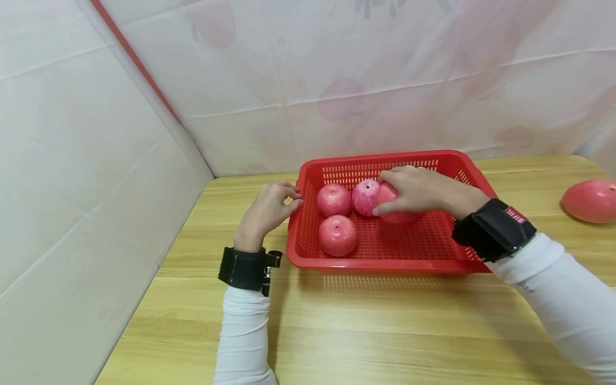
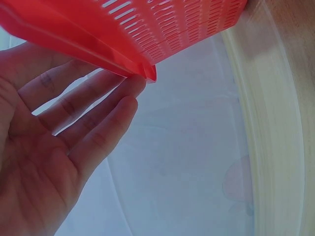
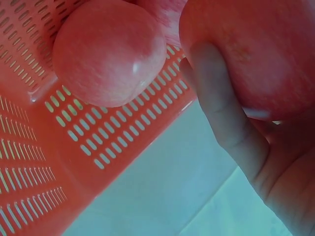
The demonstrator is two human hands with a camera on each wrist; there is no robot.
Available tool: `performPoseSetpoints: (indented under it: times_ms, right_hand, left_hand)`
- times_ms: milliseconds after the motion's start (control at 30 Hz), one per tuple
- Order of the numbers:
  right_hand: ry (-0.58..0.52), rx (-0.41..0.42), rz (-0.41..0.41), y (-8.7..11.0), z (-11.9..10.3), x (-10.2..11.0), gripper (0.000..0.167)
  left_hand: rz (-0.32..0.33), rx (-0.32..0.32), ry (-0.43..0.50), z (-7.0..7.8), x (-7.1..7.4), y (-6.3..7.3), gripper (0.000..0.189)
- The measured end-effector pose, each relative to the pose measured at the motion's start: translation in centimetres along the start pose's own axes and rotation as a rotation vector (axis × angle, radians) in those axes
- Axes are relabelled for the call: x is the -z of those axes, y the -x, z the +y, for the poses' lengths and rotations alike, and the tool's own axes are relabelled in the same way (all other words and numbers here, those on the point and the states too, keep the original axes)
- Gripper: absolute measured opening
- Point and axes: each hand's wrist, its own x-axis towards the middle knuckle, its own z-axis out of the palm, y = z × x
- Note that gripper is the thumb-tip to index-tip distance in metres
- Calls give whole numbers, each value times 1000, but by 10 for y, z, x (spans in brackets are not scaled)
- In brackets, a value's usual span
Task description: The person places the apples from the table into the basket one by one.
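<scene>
A red plastic basket (image 1: 385, 264) with slotted walls stands on the wooden table. Inside, my right hand (image 1: 414, 190) grips a red apple (image 1: 387, 195), with fingers over its top and thumb on the near side. In the right wrist view this apple (image 3: 266, 54) fills the upper right, partly cut off by the frame. Three more apples lie at the basket's left end: one at the back (image 1: 333, 200), one in front (image 1: 338, 236), and a streaked pink one (image 1: 366, 197) beside the held apple. My left hand (image 1: 269, 206) touches the basket's left rim with loosely extended fingers.
Another red fruit (image 1: 591, 201), likely an apple, lies on the table (image 1: 337, 331) to the right of the basket. Pale printed cloth (image 1: 269, 80) hangs behind the table, and a white cloth wall (image 1: 82, 187) borders its left edge.
</scene>
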Motion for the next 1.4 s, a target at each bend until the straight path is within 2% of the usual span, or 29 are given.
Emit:
performPoseSetpoints:
  times_ms: [133, 267, 567, 833, 1000, 1200, 1400]
  right_hand:
    - [0, 4, -38, -3, -1, -4, 87]
    - [15, 42, -77, -7, 0, -12, 85]
    - [37, 100, -70, -9, 5, -20, 69]
    - [82, 99, -115, -16, -2, -20, 71]
    - [55, 93, -203, -19, -4, -22, 71]
    - [38, 61, -341, -19, -4, -24, 85]
    - [40, 56, -370, -18, -5, -25, 83]
  left_hand:
    - [1, 5, 5, 0, 0, 0, 19]
    - [-2, 17, 10, 0, -1, 1, 18]
    - [-8, 19, 12, 2, -1, 0, 18]
    - [-13, 33, 8, 1, -1, 0, 18]
    - [-11, 26, 12, 0, -2, 0, 18]
    - [-5, 4, 10, 1, -4, -1, 18]
    - [-10, 13, 14, 2, -4, -1, 19]
